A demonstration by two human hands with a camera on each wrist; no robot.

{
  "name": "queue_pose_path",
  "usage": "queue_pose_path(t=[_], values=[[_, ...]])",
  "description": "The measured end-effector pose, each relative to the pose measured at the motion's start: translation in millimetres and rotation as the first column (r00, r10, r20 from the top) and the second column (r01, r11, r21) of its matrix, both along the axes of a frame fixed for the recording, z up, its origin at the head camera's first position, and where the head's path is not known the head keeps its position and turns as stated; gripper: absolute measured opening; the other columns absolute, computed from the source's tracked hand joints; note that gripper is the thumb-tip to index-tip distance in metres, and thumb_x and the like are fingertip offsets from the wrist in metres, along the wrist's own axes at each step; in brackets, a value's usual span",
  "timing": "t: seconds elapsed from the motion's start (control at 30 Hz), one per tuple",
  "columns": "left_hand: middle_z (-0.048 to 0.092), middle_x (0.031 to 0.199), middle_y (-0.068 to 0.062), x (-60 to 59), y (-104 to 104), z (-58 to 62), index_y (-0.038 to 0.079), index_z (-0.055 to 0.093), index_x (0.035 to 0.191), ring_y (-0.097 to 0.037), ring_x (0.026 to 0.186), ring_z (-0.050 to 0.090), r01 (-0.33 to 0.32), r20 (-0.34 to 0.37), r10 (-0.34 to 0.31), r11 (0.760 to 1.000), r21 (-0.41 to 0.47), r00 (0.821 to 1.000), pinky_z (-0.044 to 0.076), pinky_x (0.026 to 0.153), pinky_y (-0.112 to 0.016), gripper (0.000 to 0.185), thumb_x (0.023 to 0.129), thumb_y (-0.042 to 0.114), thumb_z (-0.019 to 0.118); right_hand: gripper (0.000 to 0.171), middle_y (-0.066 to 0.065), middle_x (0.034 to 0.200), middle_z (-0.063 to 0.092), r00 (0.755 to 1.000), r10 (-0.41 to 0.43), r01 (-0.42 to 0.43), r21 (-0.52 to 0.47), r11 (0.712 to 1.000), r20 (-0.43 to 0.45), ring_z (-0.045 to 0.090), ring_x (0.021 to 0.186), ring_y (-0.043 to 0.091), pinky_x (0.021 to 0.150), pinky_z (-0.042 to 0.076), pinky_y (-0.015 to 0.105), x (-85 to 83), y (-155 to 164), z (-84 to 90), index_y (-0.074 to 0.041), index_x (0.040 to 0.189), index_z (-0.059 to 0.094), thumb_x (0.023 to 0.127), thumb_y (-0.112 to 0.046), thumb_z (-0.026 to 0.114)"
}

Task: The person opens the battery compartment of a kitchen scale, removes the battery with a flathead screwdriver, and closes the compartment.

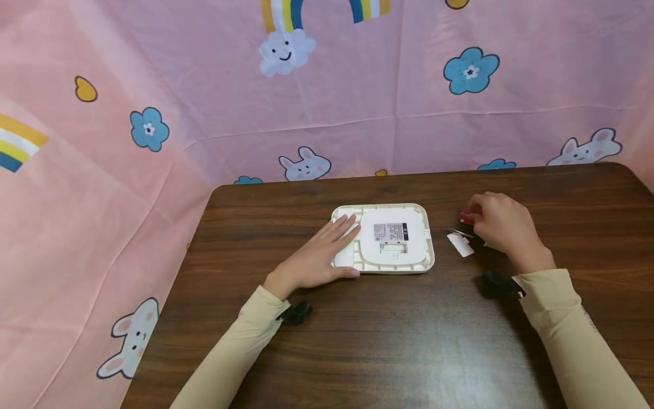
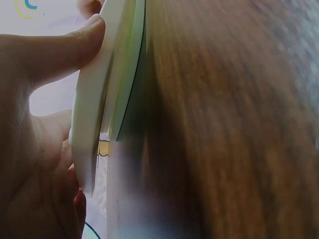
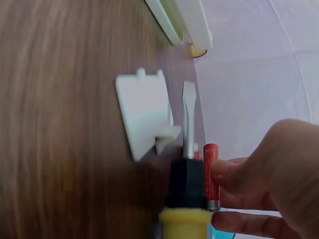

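A white, flat, rounded device [image 1: 420, 227] lies underside up on the table, with a printed label and an uncovered battery compartment [image 1: 393, 248] facing up. My left hand [image 1: 314, 258] rests on its left end, fingers spread and the thumb along the near edge. To the right, my right hand [image 1: 506, 224] pinches a red battery [image 3: 211, 172] between thumb and fingers. A second red piece shows partly behind it. Beneath and beside that hand are a small white battery cover [image 1: 460, 245] and a flathead screwdriver [image 3: 188, 119] with a yellow and black handle, mostly hidden in the head view.
The dark wooden table [image 1: 388, 341] ends at a far edge just beyond the device. Behind and to the left hangs a pink cloth [image 1: 357, 85] printed with rabbits, flowers and rainbows. Black straps [image 1: 296, 312] are on both wrists.
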State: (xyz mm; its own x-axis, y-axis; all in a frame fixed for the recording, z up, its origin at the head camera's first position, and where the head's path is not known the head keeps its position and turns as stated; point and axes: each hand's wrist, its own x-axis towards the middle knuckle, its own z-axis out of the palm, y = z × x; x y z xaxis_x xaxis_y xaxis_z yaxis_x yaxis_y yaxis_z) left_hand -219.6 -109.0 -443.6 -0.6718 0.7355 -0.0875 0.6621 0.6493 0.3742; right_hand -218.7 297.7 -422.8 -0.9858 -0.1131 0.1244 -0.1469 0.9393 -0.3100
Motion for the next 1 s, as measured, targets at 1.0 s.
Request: queue_pose_path(t=[1.0], values=[[0.002,0.181,-0.003,0.9,1,1.9,0.016,0.013,0.171,-0.021,0.168,-0.002,0.010,-0.003,-0.010,1.000,0.015,1.000,0.002,0.138,-0.043,0.096,0.101,0.060,0.062,0.013,0.017,0.095,0.070,0.997,-0.011,0.009,-0.022,1.000,-0.072,0.064,0.084,0.036,0.070,0.054,0.058,13.7,1,-1.3,-0.003,0.098,0.076,0.091,-0.008,0.066]])
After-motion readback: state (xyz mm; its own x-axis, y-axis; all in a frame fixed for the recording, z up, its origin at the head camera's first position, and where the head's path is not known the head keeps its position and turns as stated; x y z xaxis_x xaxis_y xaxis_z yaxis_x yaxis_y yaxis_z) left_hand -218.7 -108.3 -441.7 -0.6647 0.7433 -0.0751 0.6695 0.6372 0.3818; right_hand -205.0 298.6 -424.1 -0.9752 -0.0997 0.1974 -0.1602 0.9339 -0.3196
